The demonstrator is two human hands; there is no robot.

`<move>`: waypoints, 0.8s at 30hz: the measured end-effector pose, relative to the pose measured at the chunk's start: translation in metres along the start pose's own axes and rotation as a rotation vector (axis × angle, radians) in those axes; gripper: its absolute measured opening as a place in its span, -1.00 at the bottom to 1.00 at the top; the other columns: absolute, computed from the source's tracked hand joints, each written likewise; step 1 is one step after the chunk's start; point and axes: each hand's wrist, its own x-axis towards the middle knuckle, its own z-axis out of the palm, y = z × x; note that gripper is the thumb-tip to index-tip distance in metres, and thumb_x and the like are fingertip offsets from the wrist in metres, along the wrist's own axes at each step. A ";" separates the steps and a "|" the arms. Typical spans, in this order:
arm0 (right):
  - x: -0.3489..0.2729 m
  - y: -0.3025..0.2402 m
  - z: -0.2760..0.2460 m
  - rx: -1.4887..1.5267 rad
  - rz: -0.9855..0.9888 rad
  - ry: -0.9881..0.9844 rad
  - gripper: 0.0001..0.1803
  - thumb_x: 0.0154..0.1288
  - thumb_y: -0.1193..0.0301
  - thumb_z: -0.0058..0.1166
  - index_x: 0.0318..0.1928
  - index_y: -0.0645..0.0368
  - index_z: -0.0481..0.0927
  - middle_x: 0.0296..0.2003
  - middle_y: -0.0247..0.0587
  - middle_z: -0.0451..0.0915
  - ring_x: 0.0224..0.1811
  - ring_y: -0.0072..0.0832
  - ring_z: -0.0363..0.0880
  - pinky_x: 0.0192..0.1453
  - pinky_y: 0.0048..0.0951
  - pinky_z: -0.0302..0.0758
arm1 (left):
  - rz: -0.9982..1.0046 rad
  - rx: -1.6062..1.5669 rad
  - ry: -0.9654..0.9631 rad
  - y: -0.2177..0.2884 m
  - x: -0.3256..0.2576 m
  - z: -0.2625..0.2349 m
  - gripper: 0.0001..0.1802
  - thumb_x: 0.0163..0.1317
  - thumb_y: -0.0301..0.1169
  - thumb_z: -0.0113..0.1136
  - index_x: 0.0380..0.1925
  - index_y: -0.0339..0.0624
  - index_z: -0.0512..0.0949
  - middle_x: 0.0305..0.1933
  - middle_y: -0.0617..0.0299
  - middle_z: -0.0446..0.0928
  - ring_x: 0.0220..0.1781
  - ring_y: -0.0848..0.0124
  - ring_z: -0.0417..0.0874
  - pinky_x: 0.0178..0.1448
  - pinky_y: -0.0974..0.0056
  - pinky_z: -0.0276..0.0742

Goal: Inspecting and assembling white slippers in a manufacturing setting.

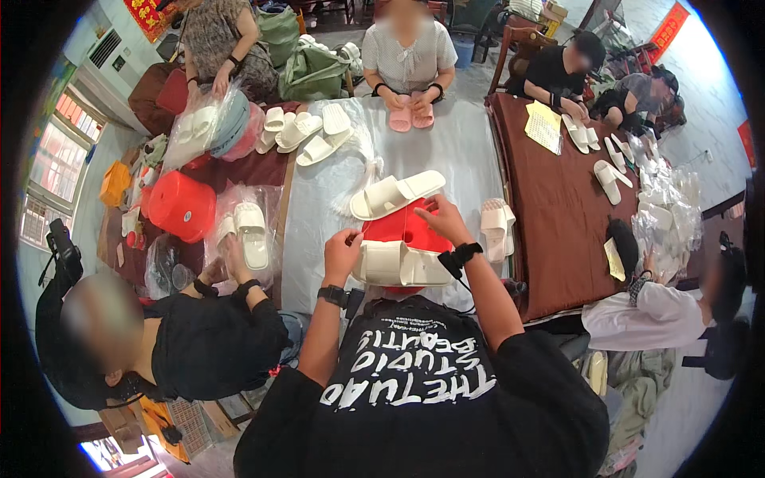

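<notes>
Hands, two, bare. The left hand is curling, fingertips drawn close together, beside the left end of a near pair of white slippers. The right hand is bending partly closed near a far pair of white slippers. Whether either is gripping a fine strand cannot be told. The near pair is resting on a red stool; pale strands are lying on the far surface.
</notes>
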 end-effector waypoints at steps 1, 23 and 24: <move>0.002 0.000 0.003 0.044 0.152 -0.048 -0.44 0.17 0.24 0.45 0.08 0.27 0.53 -0.25 -0.07 0.72 -0.34 -0.20 0.73 -0.17 -0.23 0.62 | -0.001 0.025 -0.004 -0.001 0.000 0.001 -0.79 0.27 -0.33 0.36 -0.24 -0.26 0.73 -0.35 0.07 0.73 -0.33 0.30 0.75 -0.14 0.22 0.64; -0.003 0.013 0.003 -0.542 0.123 0.181 -0.89 0.21 0.33 0.28 -0.35 0.09 0.70 -0.32 -0.08 0.72 -0.20 -0.06 0.71 -0.08 -0.07 0.60 | 0.049 0.025 0.033 -0.015 0.006 -0.007 -0.79 0.28 -0.32 0.33 -0.25 -0.26 0.72 -0.37 0.06 0.72 -0.34 0.26 0.74 -0.14 0.20 0.64; -0.009 0.012 0.000 -0.555 0.132 0.184 -0.89 0.21 0.33 0.28 -0.35 0.09 0.70 -0.32 -0.08 0.72 -0.20 -0.06 0.71 -0.08 -0.07 0.60 | 0.051 0.028 0.030 -0.014 0.004 -0.008 -0.78 0.28 -0.31 0.33 -0.25 -0.26 0.72 -0.38 0.06 0.71 -0.34 0.26 0.75 -0.14 0.20 0.64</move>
